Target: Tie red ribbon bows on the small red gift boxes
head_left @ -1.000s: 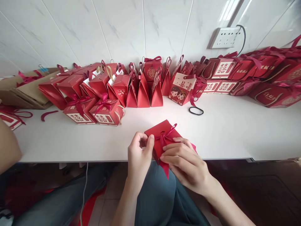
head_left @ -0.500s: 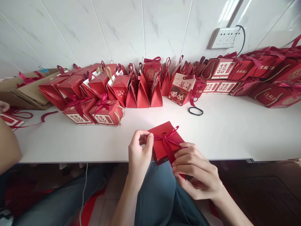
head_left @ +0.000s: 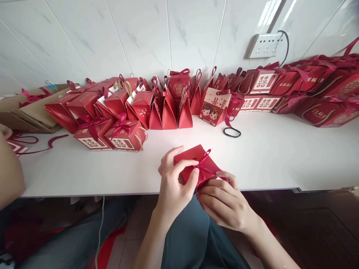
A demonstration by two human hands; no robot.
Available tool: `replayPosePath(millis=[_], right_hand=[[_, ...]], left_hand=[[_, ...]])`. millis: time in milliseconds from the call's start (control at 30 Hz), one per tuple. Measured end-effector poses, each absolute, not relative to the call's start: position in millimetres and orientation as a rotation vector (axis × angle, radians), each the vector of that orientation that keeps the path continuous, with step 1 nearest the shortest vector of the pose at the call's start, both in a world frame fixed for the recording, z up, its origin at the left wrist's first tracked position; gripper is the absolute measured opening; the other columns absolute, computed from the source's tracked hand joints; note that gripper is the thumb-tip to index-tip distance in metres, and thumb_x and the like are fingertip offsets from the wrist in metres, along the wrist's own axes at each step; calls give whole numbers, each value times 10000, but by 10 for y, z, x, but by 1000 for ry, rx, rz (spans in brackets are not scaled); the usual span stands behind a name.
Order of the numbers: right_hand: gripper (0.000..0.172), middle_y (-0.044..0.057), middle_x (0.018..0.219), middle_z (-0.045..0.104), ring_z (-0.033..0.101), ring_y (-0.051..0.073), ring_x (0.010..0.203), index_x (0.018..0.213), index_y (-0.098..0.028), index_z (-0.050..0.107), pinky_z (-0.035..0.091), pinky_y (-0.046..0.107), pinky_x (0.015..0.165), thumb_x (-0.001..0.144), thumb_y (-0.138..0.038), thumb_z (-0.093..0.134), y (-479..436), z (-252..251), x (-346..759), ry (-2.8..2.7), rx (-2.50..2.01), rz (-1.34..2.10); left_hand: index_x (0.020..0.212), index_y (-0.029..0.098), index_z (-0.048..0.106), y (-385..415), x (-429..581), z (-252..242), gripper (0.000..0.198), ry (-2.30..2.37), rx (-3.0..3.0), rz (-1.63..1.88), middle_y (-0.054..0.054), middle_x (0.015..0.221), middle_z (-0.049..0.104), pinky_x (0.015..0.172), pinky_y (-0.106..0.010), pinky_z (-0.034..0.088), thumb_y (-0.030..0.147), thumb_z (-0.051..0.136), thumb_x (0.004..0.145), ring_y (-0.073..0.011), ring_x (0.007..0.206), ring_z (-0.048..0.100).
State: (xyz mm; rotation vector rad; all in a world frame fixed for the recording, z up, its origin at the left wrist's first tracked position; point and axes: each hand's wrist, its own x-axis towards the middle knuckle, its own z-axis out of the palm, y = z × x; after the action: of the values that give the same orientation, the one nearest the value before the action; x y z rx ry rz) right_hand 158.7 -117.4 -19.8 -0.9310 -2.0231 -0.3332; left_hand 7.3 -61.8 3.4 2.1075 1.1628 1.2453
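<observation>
A red gift box (head_left: 189, 154) is tilted between my hands at the table's near edge. Across its top runs a dark pink satin ribbon bow (head_left: 206, 164), one loop pointing up and away. My left hand (head_left: 178, 183) pinches the bow near its knot with thumb and forefinger, and its other fingers lie along the box's left side. Curled round the near right corner is my right hand (head_left: 224, 200), its thumb mostly hidden and its forefinger on the ribbon at the right edge. The ribbon tails are largely covered by my fingers.
Rows of red gift boxes (head_left: 169, 116) stand along the wall behind, with more stacked at right (head_left: 314, 112). A black elastic loop (head_left: 232, 132) lies on the white table (head_left: 266, 160). At left are a cardboard box (head_left: 39, 112) and another person's arm (head_left: 9, 168).
My left hand has moved from the box's left edge onto the bow's knot. My right hand has shifted left and closed round the box's near corner, covering the ribbon tails.
</observation>
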Motion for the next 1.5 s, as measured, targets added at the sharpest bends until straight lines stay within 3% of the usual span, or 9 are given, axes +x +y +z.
replayPosePath(millis=[300, 433, 567, 667, 833, 967, 1167, 1333, 1500], right_hand=[[345, -10, 503, 457, 451, 138, 513, 582, -190, 488, 424, 381, 637, 915, -143, 410, -1276, -122, 1861, -1535, -820, 156], [117, 48, 836, 599, 593, 196, 821, 852, -222, 626, 488, 353, 744, 887, -322, 575, -1054, -282, 2199, -1367, -1078, 455], [894, 128, 1453, 402, 405, 327, 1330, 1419, -305, 354, 412, 491, 1032, 669, -664, 683, -901, -386, 2303, -1615, -1096, 856], [1082, 152, 1536, 279, 352, 347, 1373, 1497, -304, 170, 384, 539, 1059, 636, -589, 760, -849, -352, 2225, -1756, -1131, 925], [1023, 126, 1537, 283, 470, 313, 1300, 1512, -321, 90, 493, 468, 982, 725, -258, 740, -763, -227, 2076, -1813, -1136, 1060], [1004, 90, 1488, 372, 390, 302, 1358, 1506, -329, 135, 432, 465, 1049, 700, -134, 702, -740, -164, 2031, -1798, -1145, 1005], [1134, 138, 1407, 451, 703, 183, 801, 1503, -343, -87, 594, 328, 693, 692, -89, 665, -675, -149, 2061, -1797, -1062, 1296], [1199, 132, 1466, 327, 456, 312, 1292, 1498, -362, 40, 499, 438, 956, 600, -168, 810, -626, -247, 2037, -1726, -1042, 1054], [1074, 92, 1470, 285, 327, 306, 1377, 1474, -431, 79, 414, 523, 1044, 691, -218, 782, -783, -314, 1905, -1660, -1040, 631]], left_hand=[[944, 273, 674, -693, 29, 42, 182, 1090, 2167, 1159, -42, 1377, 462, 1088, -493, 338, 183, 546, 851, -280, 1354, 362], [930, 271, 676, -715, -2, 9, 176, 1019, 2132, 1215, -26, 1413, 442, 1093, -476, 326, 185, 541, 858, -281, 1387, 310], [974, 237, 645, -675, -71, -26, 159, 1140, 1802, 1457, -57, 1280, 553, 993, -373, 408, 253, 524, 873, -246, 1257, 470], [948, 215, 625, -631, -103, -17, 183, 1369, 1465, 1391, -41, 1027, 644, 897, -317, 418, 343, 523, 867, -206, 1044, 576], [744, 195, 601, -602, -57, 27, 230, 1374, 1388, 1194, 2, 746, 628, 755, -274, 410, 412, 569, 813, -163, 774, 581], [715, 196, 583, -624, -15, 71, 168, 1350, 1393, 1232, 18, 704, 602, 738, -251, 427, 344, 608, 790, -140, 723, 572], [803, 196, 600, -647, -20, 133, 146, 1249, 1454, 1185, -2, 782, 633, 678, -203, 492, 337, 594, 837, -124, 740, 613], [788, 193, 574, -688, 5, 126, 112, 1191, 1534, 1295, -2, 752, 619, 709, -206, 520, 280, 579, 859, -129, 778, 636], [857, 194, 554, -852, 69, 88, 80, 1116, 1924, 1531, -18, 845, 549, 699, -227, 511, 119, 577, 843, -122, 795, 574]])
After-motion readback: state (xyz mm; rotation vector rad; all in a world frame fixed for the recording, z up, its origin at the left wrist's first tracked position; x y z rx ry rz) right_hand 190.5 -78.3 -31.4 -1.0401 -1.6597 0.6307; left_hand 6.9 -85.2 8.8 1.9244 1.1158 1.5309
